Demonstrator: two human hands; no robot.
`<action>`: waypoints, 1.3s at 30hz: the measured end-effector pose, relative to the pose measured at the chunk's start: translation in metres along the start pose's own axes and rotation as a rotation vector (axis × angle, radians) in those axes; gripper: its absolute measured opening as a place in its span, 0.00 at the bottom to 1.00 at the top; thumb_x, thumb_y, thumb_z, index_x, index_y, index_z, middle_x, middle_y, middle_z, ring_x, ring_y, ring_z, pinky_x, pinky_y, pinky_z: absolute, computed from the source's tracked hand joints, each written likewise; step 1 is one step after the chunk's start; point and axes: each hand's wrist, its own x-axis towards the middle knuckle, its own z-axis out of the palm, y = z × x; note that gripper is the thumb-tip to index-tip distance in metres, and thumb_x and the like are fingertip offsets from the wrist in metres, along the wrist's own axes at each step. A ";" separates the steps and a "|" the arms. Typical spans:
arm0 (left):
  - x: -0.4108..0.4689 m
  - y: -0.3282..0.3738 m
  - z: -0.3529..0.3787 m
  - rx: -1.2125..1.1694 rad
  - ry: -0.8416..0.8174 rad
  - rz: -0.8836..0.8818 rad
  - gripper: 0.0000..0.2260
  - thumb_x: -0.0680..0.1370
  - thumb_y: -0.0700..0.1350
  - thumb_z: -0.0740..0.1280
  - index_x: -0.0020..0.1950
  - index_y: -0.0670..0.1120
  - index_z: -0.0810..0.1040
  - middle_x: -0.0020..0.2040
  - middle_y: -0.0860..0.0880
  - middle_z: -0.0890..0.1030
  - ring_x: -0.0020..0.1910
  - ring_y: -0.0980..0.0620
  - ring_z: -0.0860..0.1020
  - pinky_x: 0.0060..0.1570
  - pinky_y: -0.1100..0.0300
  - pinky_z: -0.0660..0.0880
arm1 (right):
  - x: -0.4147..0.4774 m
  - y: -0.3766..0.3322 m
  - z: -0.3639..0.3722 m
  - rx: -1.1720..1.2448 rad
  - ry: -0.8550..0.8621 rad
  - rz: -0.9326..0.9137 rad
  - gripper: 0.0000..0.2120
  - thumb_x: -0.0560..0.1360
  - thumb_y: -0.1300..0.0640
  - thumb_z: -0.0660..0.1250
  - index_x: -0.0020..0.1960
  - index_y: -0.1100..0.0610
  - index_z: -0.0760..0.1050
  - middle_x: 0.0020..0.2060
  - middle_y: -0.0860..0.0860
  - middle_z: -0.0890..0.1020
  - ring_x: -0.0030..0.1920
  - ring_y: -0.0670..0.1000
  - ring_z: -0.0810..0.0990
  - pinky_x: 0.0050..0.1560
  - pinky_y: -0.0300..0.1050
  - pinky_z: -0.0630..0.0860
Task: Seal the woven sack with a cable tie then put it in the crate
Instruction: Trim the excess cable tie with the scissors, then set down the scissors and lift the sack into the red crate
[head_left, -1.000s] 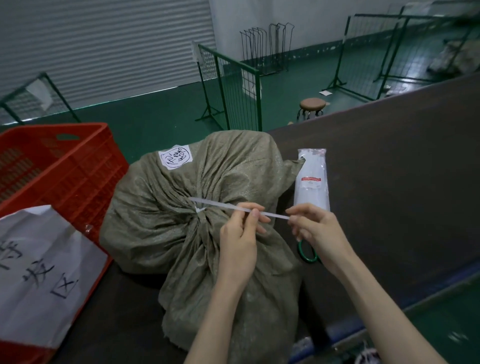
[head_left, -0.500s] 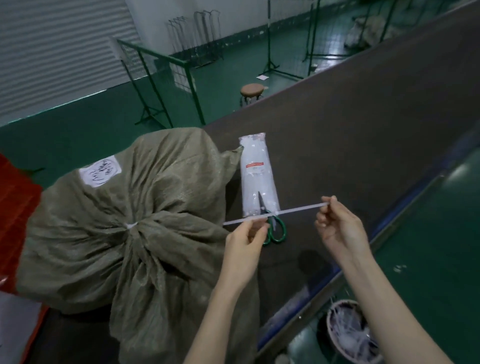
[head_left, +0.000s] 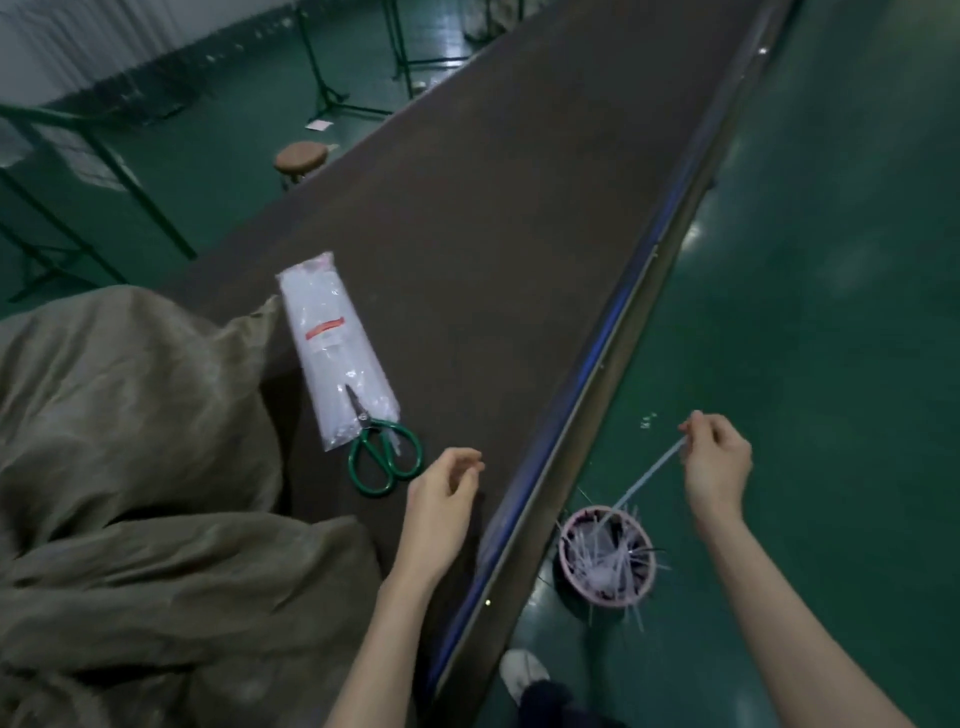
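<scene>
Right now my right hand (head_left: 719, 462) is out past the edge of the long dark brown tabletop (head_left: 519, 218), over the glossy green floor (head_left: 841, 260). Its fingers are pinched on the upper end of a thin white plastic strip (head_left: 647, 474), which looks like a cut length of cable tie. The strip slants down and to the left, and its lower end sits over a small round pink bin (head_left: 607, 558) on the floor just beside the tabletop edge. That bin is full of similar white offcuts, several sticking out over its rim.

My left hand (head_left: 441, 493) hovers above the tabletop near its edge. Its fingers are loosely curled with the thumb and forefinger close together, and I can see nothing between them.

To the left of that hand, the large olive-grey woven sack (head_left: 130, 467) lies bulging on the tabletop and fills the lower left of my view. Its tied neck is out of sight, so I cannot tell how the seal looks. Just beside the sack lies a long clear plastic packet of white cable ties (head_left: 332, 348) with a red label. A pair of green-handled scissors (head_left: 382, 452) rests with its blades on the near end of that packet, handles toward my left hand.

Beyond the tabletop stands a round brown stool (head_left: 301, 156) on the floor.
</scene>
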 end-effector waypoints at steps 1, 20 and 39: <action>0.002 0.000 0.010 0.031 -0.037 0.008 0.07 0.77 0.38 0.64 0.50 0.49 0.78 0.48 0.49 0.84 0.49 0.56 0.81 0.53 0.62 0.76 | 0.004 0.012 -0.009 -0.091 0.012 -0.021 0.13 0.78 0.58 0.59 0.36 0.60 0.73 0.28 0.54 0.70 0.29 0.50 0.65 0.31 0.46 0.60; 0.011 0.006 0.011 0.168 -0.054 0.063 0.07 0.77 0.38 0.64 0.52 0.47 0.79 0.49 0.50 0.83 0.51 0.57 0.81 0.50 0.72 0.73 | 0.024 0.106 -0.003 -0.610 -0.262 0.222 0.17 0.79 0.55 0.59 0.64 0.62 0.72 0.58 0.60 0.80 0.47 0.57 0.79 0.50 0.52 0.76; -0.011 0.034 -0.062 0.282 0.271 0.230 0.08 0.76 0.39 0.65 0.53 0.45 0.79 0.49 0.51 0.81 0.49 0.52 0.78 0.51 0.68 0.71 | -0.047 -0.035 0.079 -0.110 -0.541 -0.167 0.04 0.74 0.59 0.67 0.49 0.55 0.79 0.45 0.52 0.84 0.49 0.51 0.82 0.54 0.47 0.77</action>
